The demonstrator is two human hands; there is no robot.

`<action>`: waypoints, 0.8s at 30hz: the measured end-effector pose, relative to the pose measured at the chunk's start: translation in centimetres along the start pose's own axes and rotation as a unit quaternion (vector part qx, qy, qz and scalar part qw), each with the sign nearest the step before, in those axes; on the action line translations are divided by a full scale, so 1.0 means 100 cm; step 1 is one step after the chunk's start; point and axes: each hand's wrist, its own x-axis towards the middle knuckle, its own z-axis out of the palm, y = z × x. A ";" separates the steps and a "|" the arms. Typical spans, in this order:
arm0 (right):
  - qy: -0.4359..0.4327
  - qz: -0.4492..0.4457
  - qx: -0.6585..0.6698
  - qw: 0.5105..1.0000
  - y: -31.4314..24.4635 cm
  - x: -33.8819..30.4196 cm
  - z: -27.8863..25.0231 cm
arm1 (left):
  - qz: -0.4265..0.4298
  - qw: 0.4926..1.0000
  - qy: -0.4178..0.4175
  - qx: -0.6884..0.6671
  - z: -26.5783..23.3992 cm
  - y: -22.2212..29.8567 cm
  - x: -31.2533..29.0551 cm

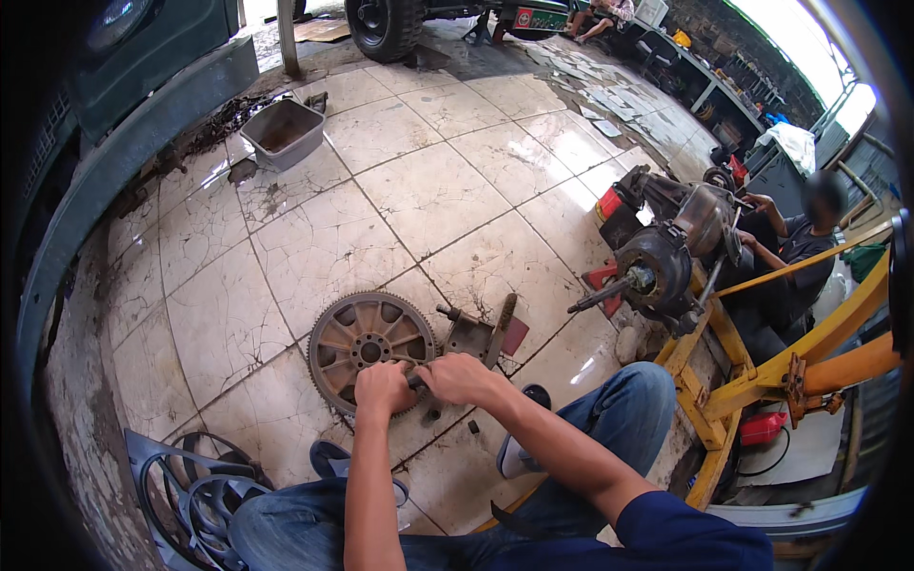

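On the tiled floor in front of me lies a large toothed flywheel point(369, 326), brown with rust and with openings around its hub. Over its near right edge, my left hand point(383, 388) is closed, fingers curled. Close beside it, my right hand point(459, 379) is also closed. Between the two sits a small dark part point(415, 378), mostly covered by the fingers; its kind cannot be made out. Just beyond my right hand are a metal block point(466, 335) with a stud and a long flat bar point(502, 328). A small dark cylindrical piece point(473, 426) lies nearer to me.
A grey basin point(284, 133) stands at the far left. To the right, a large gearbox-like assembly point(666, 247) rests by a yellow frame point(719, 409), with a co-worker point(800, 257) behind it. Curved fan-like pieces point(205, 495) lie at the near left. A vehicle wheel point(384, 27) is at the back.
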 end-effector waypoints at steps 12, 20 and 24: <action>0.224 -0.020 -0.013 0.974 0.002 -0.022 0.056 | -0.003 1.000 -0.018 0.007 0.002 -0.007 0.004; 0.190 -0.025 -0.028 0.981 0.011 -0.018 0.055 | 0.010 1.000 -0.022 0.001 0.012 0.003 -0.006; 0.294 -0.048 -0.055 0.953 0.007 -0.024 0.061 | 0.005 1.000 -0.010 -0.007 0.000 -0.003 0.002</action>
